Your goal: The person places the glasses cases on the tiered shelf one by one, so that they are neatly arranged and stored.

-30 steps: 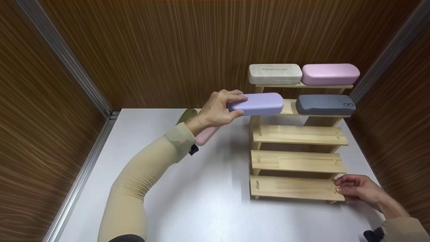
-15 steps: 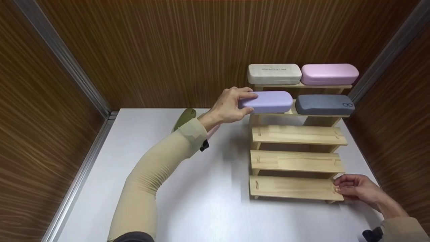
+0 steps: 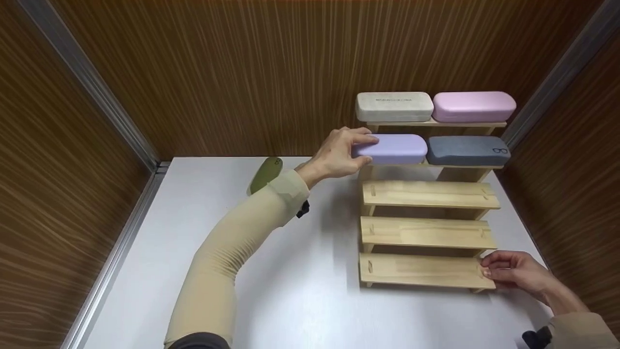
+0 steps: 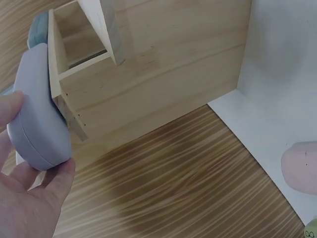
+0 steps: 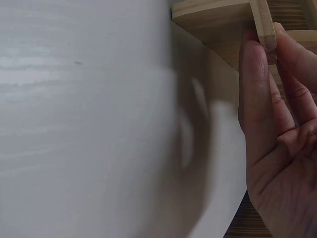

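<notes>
1. The lavender case [image 3: 399, 148] has moved rightward and dropped a little over the last second; it now sits at the wooden rack's [image 3: 431, 194] 2nd tier from the top. To my eye that 2nd row now makes a pair, though I can't tell if the case bears fully on the board.
2. The left hand [image 3: 340, 154] pinches the case's 9 o'clock end, thumb on the near side, fingers over the top and round the end.
3. At 3 o'clock, the blue-grey case [image 3: 467, 150] stands so close that I can't tell whether they touch; I'd judge it blocks any further slide that way.
4. The cream case [image 3: 395, 107] is at 12 o'clock on the top tier, the pink case [image 3: 474, 107] at 2.
5. Between 4 and 5 o'clock, the right hand [image 3: 525, 276] pinches the end of the lowest tier [image 3: 426, 270], same as before.
6. Toward 8 o'clock, the left sleeve [image 3: 232, 242] crosses the white table [image 3: 300, 300]. Past it lies the green case [image 3: 268, 173]; a pale pink case [image 4: 301, 169] shows only from the left wrist.
</notes>
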Available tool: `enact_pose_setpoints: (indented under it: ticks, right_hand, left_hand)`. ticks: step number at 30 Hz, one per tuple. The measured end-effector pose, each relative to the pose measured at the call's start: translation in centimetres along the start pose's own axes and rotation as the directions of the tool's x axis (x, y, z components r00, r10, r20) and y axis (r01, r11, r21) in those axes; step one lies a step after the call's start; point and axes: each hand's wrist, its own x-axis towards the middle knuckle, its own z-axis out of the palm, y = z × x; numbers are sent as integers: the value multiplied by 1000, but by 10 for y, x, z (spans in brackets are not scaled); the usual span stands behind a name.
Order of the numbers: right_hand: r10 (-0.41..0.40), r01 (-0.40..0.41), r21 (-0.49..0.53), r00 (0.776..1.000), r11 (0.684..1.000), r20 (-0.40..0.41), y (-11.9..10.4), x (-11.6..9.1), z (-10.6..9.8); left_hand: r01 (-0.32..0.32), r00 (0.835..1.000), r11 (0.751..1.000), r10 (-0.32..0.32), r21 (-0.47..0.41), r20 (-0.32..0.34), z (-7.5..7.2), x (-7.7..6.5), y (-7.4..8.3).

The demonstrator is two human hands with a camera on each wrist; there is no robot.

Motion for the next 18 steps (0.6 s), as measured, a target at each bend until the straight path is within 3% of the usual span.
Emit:
enact_pose_setpoints:
  ticks: [10, 18]
  right_hand:
    - [-3, 3, -6, 1000, 1000, -6, 2, 1, -1]
    - [22, -22, -13, 1000, 1000, -10, 1, 2, -2]
  left_hand:
    - [60, 998, 997, -61, -47, -17, 7, 0, 1]
    - [37, 999, 998, -38, -46, -20, 7, 1, -2]
